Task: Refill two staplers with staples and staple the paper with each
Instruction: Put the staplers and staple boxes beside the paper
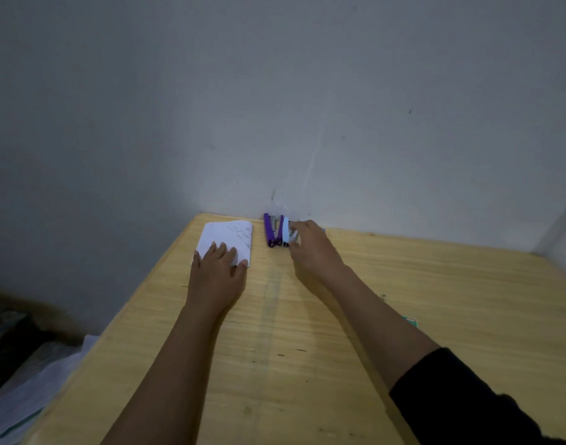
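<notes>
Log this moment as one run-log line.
left hand: flat on paper | right hand: fingers at light blue stapler | purple stapler: untouched, open in a V | table

Both bare forearms stretch up from the lower frame toward centre, the left hand [218, 268] lying palm-down with fingers spread flat, the right hand [310, 248], its arm emerging from a black sleeve [461, 399] at lower right, reaching forward with fingers curled.
</notes>
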Demonstrator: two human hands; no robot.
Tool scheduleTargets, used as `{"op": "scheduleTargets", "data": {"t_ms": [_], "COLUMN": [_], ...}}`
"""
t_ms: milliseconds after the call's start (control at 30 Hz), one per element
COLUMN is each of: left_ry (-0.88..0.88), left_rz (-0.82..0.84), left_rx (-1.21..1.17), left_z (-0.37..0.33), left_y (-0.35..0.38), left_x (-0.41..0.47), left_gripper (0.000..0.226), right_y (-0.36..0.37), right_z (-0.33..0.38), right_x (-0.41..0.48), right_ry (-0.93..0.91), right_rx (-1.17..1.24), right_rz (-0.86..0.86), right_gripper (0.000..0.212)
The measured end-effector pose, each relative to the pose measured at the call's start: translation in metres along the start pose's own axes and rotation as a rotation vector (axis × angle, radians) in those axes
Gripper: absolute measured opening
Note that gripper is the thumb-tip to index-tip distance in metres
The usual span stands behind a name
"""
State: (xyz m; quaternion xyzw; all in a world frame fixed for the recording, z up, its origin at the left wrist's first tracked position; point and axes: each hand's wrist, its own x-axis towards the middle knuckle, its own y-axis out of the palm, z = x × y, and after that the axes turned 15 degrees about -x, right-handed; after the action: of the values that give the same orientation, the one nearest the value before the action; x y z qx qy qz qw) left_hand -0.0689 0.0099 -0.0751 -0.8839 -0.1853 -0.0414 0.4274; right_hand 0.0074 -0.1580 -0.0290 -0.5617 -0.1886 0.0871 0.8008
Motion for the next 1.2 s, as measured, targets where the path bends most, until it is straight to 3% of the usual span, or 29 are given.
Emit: {"op": "scheduleTargets", "data": {"t_ms": [167,267,400,567,733,933,1200], "left_ry": [0.117,0.175,0.190,0.143,0.134,0.098,0.072], "left_rz": [-0.096,-0.063,0.019,0.164,0.181,0.188,0.193], "left_rx": [-0.011,0.028,0.015,-0.050,-0.063,-0.024,0.012], "left_z": [-0.007,-0.021,-0.051,-0.089,-0.106,-0.107,-0.103], "left_y": [0.002,0.009,0.024,0.048,0.061,0.071,0.080], "left_x": [-0.004,-0.012,-0.027,-0.041,-0.042,-0.027,-0.020], "left_gripper": [0.036,0.030,0.030,0.039,0.040,0.047,0.051], "right_y": [-0.036,-0.055,-0.074,-0.078,-0.074,-0.064,-0.026], "right_z": [-0.038,-0.065,-0.096,-0.117,-0.132,-0.145,-0.109], "right_x": [-0.030,-0.055,-0.099,-0.138,-0.148,-0.117,-0.041], "right_ry": [0.041,0.095,0.107,0.114,0.182,0.432,0.320], "right_rx": [0.044,0.163,0.202,0.126,0.104,0.118,0.018], "right_rz": [-0.082,-0.076,0.090,0.300,0.175,-0.161,-0.115], "right_gripper": [0.028,0.020,0.012,0.032,0.032,0.027,0.040]}}
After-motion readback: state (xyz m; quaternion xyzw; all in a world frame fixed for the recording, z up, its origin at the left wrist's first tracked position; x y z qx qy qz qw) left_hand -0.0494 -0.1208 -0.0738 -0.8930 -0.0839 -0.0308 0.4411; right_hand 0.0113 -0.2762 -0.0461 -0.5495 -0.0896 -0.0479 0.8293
